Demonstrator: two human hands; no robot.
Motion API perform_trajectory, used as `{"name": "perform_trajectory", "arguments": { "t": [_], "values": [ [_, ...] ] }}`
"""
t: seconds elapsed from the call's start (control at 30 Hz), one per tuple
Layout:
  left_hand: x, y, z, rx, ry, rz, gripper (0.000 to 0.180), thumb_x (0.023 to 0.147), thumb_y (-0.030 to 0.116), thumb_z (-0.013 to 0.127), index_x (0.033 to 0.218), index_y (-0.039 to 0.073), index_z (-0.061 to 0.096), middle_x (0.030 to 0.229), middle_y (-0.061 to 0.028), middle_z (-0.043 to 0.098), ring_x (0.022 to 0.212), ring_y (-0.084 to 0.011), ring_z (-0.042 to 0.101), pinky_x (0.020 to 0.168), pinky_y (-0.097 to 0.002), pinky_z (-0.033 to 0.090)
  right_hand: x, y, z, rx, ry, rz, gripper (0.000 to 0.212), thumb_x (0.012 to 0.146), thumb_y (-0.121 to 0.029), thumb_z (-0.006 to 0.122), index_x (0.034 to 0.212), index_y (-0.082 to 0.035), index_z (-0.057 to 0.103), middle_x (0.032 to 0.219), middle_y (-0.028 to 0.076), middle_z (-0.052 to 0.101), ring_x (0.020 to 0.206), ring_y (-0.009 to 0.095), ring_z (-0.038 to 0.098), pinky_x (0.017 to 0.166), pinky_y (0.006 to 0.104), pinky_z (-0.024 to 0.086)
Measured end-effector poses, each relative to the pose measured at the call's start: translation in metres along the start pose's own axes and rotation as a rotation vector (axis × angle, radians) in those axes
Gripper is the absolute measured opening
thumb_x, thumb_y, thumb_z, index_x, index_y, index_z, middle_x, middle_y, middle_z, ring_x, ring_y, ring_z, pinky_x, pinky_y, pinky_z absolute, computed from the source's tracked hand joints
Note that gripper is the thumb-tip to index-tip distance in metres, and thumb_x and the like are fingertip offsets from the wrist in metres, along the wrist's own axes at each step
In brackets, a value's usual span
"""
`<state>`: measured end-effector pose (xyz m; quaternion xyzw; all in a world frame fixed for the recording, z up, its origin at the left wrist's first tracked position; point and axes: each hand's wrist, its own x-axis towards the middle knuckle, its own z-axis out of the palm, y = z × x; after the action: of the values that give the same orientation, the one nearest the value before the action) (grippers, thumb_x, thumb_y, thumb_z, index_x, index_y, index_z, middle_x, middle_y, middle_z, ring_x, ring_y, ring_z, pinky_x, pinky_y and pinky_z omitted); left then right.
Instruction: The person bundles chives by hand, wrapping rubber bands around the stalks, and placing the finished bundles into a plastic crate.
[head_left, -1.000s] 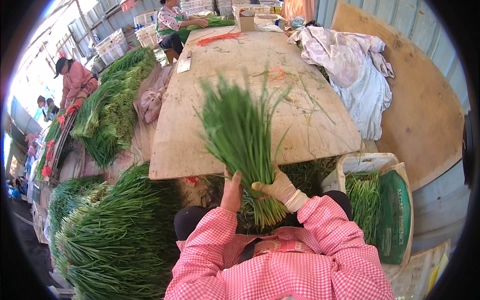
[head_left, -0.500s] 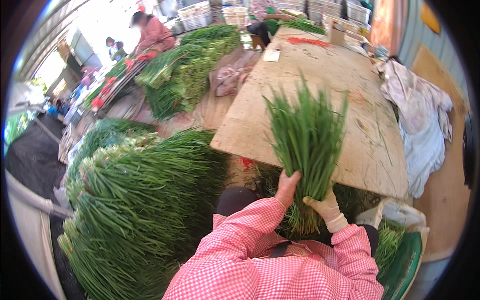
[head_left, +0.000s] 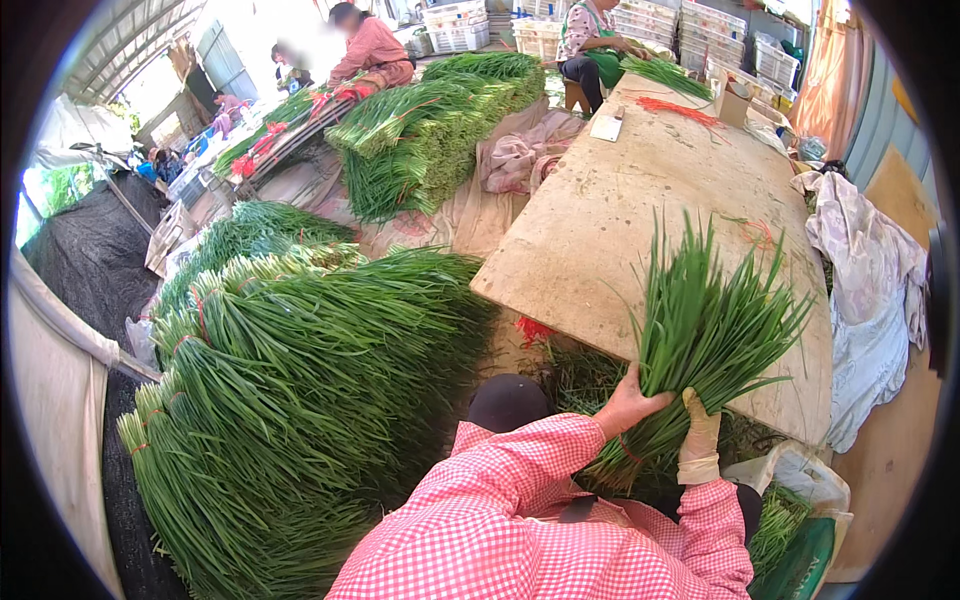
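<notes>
A bundle of green chives [head_left: 706, 338] is between my hands at the near edge of the wooden table [head_left: 600, 230], tilted with its leaf tips toward the upper right. My bare left hand [head_left: 632, 403] grips it from the left, thumb across the leaves. On the other side my right hand [head_left: 700, 432], in a pale glove, is closed against the stalks, its far fingers hidden behind leaves. A red band [head_left: 628, 450] circles the lower part of the bundle, below my left hand.
A big stack of banded chive bundles [head_left: 300, 400] rises on my left. Farther off lies another chive pile [head_left: 430, 130]. Red ties [head_left: 680, 110] and a small box [head_left: 733, 103] sit on the table. A lined green basket [head_left: 800, 550] stands at my right. Two people work beyond.
The bundle has tipped from nearly upright to leaning right. My left hand has slid round its near side, and the right hand now points upward along it. The view has shifted left.
</notes>
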<state>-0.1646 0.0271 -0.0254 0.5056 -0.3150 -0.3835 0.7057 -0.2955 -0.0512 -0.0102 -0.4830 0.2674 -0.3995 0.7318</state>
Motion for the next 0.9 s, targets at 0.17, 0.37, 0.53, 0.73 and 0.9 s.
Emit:
{"name": "perform_trajectory", "arguments": {
  "t": [0.17,0.37,0.53,0.73,0.9],
  "values": [
    [-0.003,0.001,0.005,0.053,-0.023,0.098,0.077,0.072,0.011,0.073,0.133,-0.001,0.027,0.124,-0.0122,0.048,0.112,-0.0180,0.047,0.097,-0.0313,0.038,-0.002,0.007,0.001,-0.137,-0.008,-0.055,0.036,0.079,-0.013,0.070,0.110,-0.001,0.056,0.102,0.001,0.058,0.090,0.012,0.053,0.081,0.0277,0.043],
    [-0.002,-0.011,-0.004,-0.185,0.161,-0.048,0.050,0.074,0.009,0.067,0.119,0.000,0.047,0.108,-0.0071,0.058,0.099,-0.0146,0.054,0.090,-0.0294,0.042,-0.012,-0.007,0.018,-0.033,-0.061,0.018,0.043,0.080,-0.014,0.067,0.118,-0.001,0.051,0.111,0.004,0.055,0.098,0.017,0.053,0.086,0.0306,0.044],
    [0.001,-0.012,-0.004,-0.334,0.182,-0.097,0.048,0.073,0.011,0.066,0.117,-0.001,0.048,0.106,-0.0059,0.059,0.095,-0.0146,0.054,0.087,-0.0284,0.043,-0.002,-0.001,-0.008,0.028,-0.126,0.092,0.047,0.081,-0.022,0.067,0.120,-0.003,0.049,0.113,0.003,0.054,0.101,0.016,0.052,0.090,0.0302,0.042],
    [-0.002,-0.019,-0.007,-0.173,0.178,-0.072,0.053,0.072,0.009,0.067,0.120,-0.002,0.046,0.108,-0.0070,0.058,0.099,-0.0137,0.053,0.089,-0.0274,0.042,0.000,-0.008,0.001,-0.082,-0.142,0.034,0.046,0.081,-0.029,0.068,0.115,-0.003,0.053,0.104,0.002,0.057,0.091,0.015,0.056,0.081,0.0291,0.046],
    [-0.012,-0.013,-0.002,0.052,0.051,-0.004,0.055,0.070,0.007,0.066,0.120,-0.003,0.047,0.107,-0.0054,0.059,0.098,-0.0122,0.054,0.089,-0.0273,0.042,0.017,0.000,-0.021,-0.091,-0.052,0.053,0.044,0.083,-0.023,0.066,0.118,-0.001,0.050,0.110,0.005,0.055,0.093,0.016,0.055,0.082,0.0301,0.046]
  ]
}}
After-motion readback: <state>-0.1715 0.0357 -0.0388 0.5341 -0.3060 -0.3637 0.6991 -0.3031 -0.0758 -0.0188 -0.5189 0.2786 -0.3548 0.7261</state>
